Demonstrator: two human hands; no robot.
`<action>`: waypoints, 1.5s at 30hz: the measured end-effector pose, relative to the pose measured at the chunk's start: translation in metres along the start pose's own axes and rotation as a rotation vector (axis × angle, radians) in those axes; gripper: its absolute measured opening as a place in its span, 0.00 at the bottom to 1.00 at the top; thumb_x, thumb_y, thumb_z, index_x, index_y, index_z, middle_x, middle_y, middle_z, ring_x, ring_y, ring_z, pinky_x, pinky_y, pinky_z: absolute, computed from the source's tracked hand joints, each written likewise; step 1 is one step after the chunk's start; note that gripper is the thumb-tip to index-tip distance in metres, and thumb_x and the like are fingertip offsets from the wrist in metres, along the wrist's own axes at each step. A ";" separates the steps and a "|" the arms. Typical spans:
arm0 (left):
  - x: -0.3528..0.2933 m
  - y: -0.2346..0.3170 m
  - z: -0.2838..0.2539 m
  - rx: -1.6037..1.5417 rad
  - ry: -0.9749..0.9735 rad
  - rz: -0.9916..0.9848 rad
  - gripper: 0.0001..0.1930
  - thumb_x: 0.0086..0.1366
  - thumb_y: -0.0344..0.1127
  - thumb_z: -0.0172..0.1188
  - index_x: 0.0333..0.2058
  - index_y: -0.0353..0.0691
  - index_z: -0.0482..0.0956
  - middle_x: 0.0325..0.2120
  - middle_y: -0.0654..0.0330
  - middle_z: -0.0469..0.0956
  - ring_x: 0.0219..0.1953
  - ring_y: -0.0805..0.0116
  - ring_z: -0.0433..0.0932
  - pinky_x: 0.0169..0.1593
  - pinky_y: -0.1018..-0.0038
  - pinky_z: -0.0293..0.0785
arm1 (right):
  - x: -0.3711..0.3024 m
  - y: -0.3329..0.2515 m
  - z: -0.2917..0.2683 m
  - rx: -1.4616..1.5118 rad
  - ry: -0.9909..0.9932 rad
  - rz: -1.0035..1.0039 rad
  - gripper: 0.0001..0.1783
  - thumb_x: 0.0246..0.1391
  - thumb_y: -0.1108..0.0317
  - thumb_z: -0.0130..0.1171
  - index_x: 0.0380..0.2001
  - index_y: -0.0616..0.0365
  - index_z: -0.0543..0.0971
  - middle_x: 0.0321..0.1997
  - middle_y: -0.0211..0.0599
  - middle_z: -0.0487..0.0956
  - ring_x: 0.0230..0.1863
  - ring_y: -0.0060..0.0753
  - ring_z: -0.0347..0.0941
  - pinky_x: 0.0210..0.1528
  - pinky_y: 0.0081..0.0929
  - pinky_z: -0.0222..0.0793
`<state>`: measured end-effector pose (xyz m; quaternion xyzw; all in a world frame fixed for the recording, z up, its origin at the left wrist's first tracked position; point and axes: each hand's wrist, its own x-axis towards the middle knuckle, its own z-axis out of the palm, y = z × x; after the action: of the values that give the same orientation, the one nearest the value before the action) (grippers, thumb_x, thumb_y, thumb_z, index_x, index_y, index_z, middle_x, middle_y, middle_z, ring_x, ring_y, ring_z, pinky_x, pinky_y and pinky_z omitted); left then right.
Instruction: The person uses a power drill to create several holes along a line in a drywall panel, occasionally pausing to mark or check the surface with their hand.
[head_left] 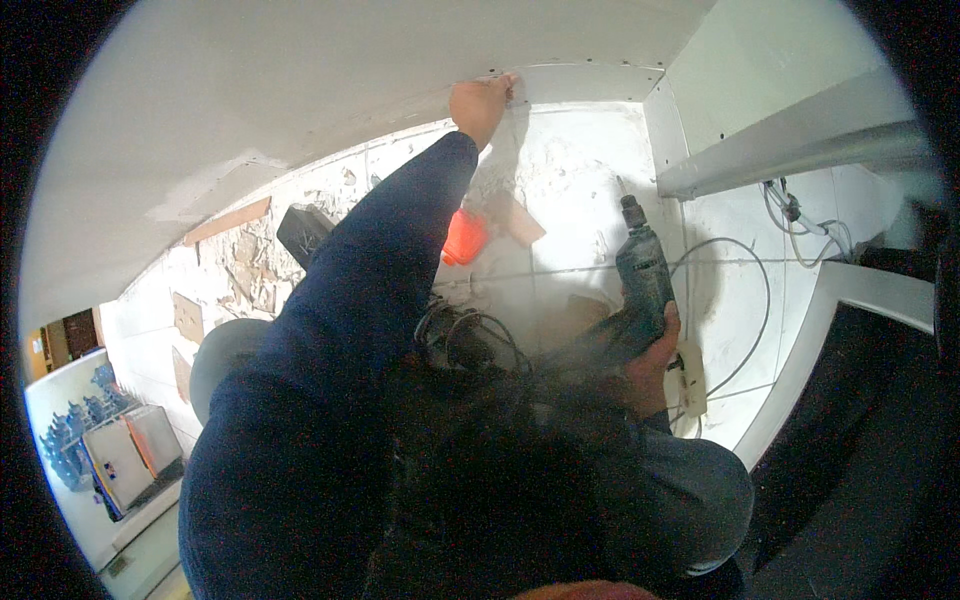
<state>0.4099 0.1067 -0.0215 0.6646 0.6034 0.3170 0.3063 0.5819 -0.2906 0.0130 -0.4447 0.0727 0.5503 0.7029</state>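
Observation:
My left hand [480,108] is stretched far forward, its fingertips drawn together against the lower edge of the pale wall panel [350,60]. Whatever they pinch, if anything, is too small to make out. In my right hand [654,362] is a dark green power drill [645,268], gripped from behind, with its bit pointing away from me toward the far corner. The drill is apart from the panel. An orange-red object [464,238] lies on the floor beyond my left sleeve, partly covered by it.
White floor tiles [580,150] carry scraps and debris at the left. A dark block [303,235] and cables [480,335] lie close to my left arm. A power strip [691,380] is beside my right hand. A pale beam [790,150] juts in at the right, near loose wires [800,215].

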 end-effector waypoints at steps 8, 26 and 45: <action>0.042 -0.031 -0.046 0.722 -0.368 0.387 0.16 0.68 0.48 0.48 0.35 0.44 0.81 0.26 0.58 0.82 0.25 0.62 0.80 0.29 0.66 0.75 | -0.014 0.012 0.035 -0.014 -0.033 0.054 0.29 0.58 0.45 0.47 0.51 0.59 0.71 0.41 0.43 0.78 0.36 0.37 0.75 0.37 0.34 0.74; -0.139 -0.216 -0.362 0.935 -0.371 -0.029 0.11 0.55 0.36 0.55 0.33 0.40 0.82 0.31 0.48 0.81 0.37 0.49 0.81 0.42 0.60 0.78 | 0.006 0.005 0.022 -0.176 -0.071 0.142 0.31 0.58 0.45 0.51 0.51 0.62 0.71 0.42 0.49 0.78 0.34 0.39 0.78 0.30 0.36 0.78; -0.130 -0.217 -0.364 0.510 -0.198 -0.556 0.09 0.58 0.38 0.57 0.34 0.45 0.83 0.29 0.52 0.82 0.33 0.52 0.82 0.37 0.61 0.79 | -0.005 -0.006 0.014 -0.240 0.013 0.164 0.28 0.57 0.48 0.52 0.50 0.61 0.71 0.41 0.46 0.79 0.36 0.40 0.78 0.35 0.37 0.78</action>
<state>-0.0195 0.0041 0.0230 0.5577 0.7876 -0.0039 0.2621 0.5793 -0.2844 0.0277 -0.5218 0.0468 0.6076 0.5970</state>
